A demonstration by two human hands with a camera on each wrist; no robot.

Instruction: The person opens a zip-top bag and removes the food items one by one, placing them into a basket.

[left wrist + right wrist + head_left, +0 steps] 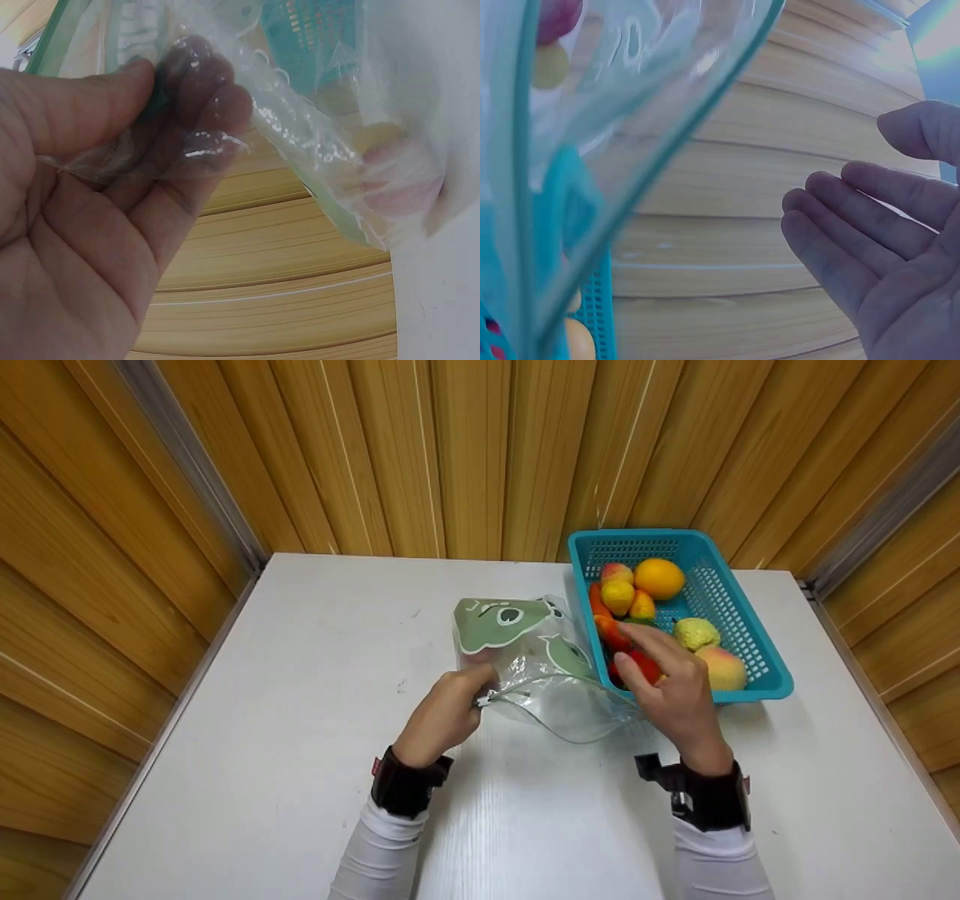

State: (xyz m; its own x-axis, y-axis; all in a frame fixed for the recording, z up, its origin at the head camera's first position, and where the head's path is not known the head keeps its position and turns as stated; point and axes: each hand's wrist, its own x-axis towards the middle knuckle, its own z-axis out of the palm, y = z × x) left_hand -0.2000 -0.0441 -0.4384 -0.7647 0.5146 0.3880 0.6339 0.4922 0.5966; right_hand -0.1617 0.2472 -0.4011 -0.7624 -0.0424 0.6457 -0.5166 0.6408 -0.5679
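A clear zip bag (585, 712) with green cartoon patches lies on the table, its mouth spread toward the person. My left hand (454, 705) pinches the bag's edge near the white slider (482, 701); through the film in the left wrist view its fingers (225, 112) show curled against the thumb. Inside the bag a reddish round fruit (401, 176) shows blurred. Over the front left part of the blue basket (750, 637) hovers my right hand (675, 690), near a red fruit (645, 666). Its fingers (855, 255) are extended, with nothing in the palm.
The basket stands at the right of the white table (300, 697). In it are an orange (659, 578), a lemon (618, 596), a yellow-green fruit (696, 634), a peach (721, 668) and several other pieces. Wood-patterned panels (465, 457) enclose the back and sides.
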